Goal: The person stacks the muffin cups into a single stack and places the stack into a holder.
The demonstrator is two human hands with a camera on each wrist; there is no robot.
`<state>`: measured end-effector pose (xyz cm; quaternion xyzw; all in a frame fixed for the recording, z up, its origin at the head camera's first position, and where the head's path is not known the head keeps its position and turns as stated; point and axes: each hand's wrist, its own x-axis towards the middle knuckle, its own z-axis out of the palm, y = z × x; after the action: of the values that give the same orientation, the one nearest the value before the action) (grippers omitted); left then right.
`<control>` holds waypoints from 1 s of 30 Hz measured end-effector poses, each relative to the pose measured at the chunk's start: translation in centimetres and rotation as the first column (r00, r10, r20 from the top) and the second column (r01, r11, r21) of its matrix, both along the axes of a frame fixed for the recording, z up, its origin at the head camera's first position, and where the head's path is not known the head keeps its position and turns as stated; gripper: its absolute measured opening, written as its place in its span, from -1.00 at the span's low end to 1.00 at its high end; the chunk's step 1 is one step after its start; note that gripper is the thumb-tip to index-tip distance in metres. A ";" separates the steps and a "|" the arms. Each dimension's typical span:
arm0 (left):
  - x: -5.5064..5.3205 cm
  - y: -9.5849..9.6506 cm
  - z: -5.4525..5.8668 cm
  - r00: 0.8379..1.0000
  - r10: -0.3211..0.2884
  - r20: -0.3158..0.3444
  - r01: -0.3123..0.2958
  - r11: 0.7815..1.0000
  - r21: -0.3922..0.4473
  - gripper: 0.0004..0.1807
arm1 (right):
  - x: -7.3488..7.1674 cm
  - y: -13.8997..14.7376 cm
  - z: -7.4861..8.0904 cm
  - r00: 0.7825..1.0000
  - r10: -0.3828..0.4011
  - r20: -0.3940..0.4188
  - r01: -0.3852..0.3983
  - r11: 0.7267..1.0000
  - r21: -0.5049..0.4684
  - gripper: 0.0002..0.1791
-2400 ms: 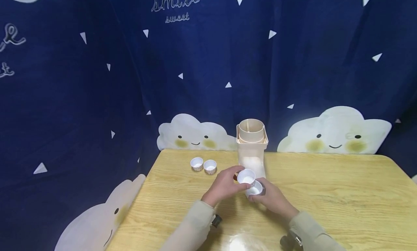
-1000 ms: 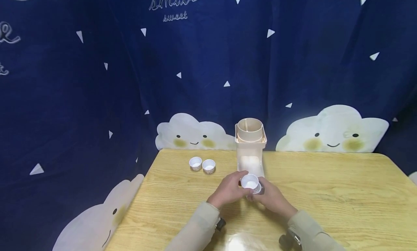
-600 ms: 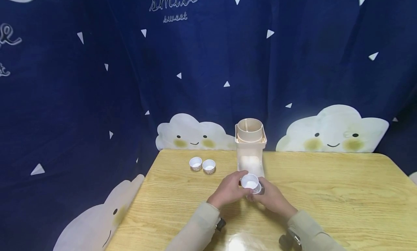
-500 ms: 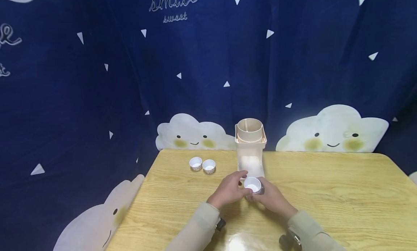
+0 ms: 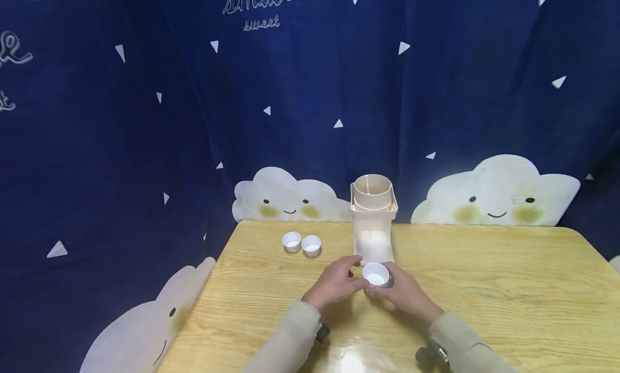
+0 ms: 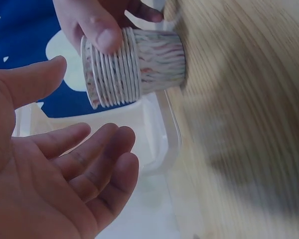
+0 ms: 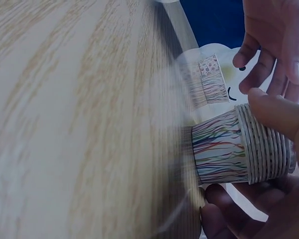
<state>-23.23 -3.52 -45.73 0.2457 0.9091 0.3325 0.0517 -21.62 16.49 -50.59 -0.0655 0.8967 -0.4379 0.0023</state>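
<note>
A nested stack of paper baking cups (image 5: 375, 275), white inside with wavy coloured lines on the lowest cup (image 7: 219, 149), stands upright on the table. My right hand (image 5: 406, 295) holds it from the right, thumb (image 7: 279, 113) along the stacked rims and fingers round the other side. To the left of the stack is my left hand (image 5: 334, 282); its fingers are spread and loosely bent, with nothing in them. In the left wrist view the palm of the left hand (image 6: 55, 174) faces the stack with a gap between.
Two more baking cups, one (image 5: 291, 242) beside the other (image 5: 311, 246), stand on the wooden table (image 5: 484, 287) at the back left. Just behind the stack is a beige plastic holder (image 5: 373, 222) with a round tube on top. A dark blue curtain (image 5: 300, 82) hangs behind the table.
My left hand has lowered its cup into the stack in my right hand and let go of it. The left hand has then drawn back slightly to the left. The right hand keeps its place.
</note>
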 end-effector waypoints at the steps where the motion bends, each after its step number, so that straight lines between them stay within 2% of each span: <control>1: 0.0 -0.2 0.0 1.000 0.005 0.001 -0.005 1.000 -0.002 -0.36 | 0.0 0.0 0.0 1.000 0.004 -0.001 -0.004 1.000 -0.003 -0.28; 5: -0.3 -1.1 0.1 0.999 0.032 0.010 -0.032 0.999 -0.010 -0.37 | -0.1 0.1 -0.1 1.000 0.002 0.002 -0.002 1.000 -0.008 -0.24; 11: -1.0 -2.8 0.3 0.994 0.107 0.016 -0.107 0.994 -0.024 -0.39 | -0.1 0.0 0.1 1.000 0.001 0.018 0.000 1.000 -0.014 -0.22; 17: -1.7 -4.7 0.5 0.985 0.169 -0.031 -0.169 0.986 -0.008 -0.40 | 0.2 -0.1 0.1 1.000 -0.001 0.017 0.001 1.000 -0.003 -0.23; 20: -2.0 -5.7 0.8 0.981 0.186 -0.056 -0.185 0.982 0.029 -0.42 | 0.2 -0.1 0.1 1.000 -0.002 0.018 0.002 1.000 -0.007 -0.23; 24: -2.7 -7.2 1.1 0.967 0.235 -0.097 -0.229 0.971 0.069 -0.46 | 0.2 0.0 0.0 1.000 0.002 0.016 -0.002 1.000 -0.015 -0.24; 28: -3.4 -8.5 1.1 0.949 0.293 -0.113 -0.287 0.956 0.068 -0.46 | 0.1 0.0 -0.3 1.000 -0.006 0.022 0.006 1.000 -0.022 -0.25; 30: -3.8 -9.2 0.9 0.941 0.307 -0.143 -0.303 0.952 0.052 -0.47 | 0.0 0.0 -0.4 1.000 -0.010 0.024 0.011 1.000 -0.024 -0.26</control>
<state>-27.05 -12.69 -44.78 0.1268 0.9324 0.3306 -0.0722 -21.61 16.51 -50.97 -0.0555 0.8916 -0.4494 0.0097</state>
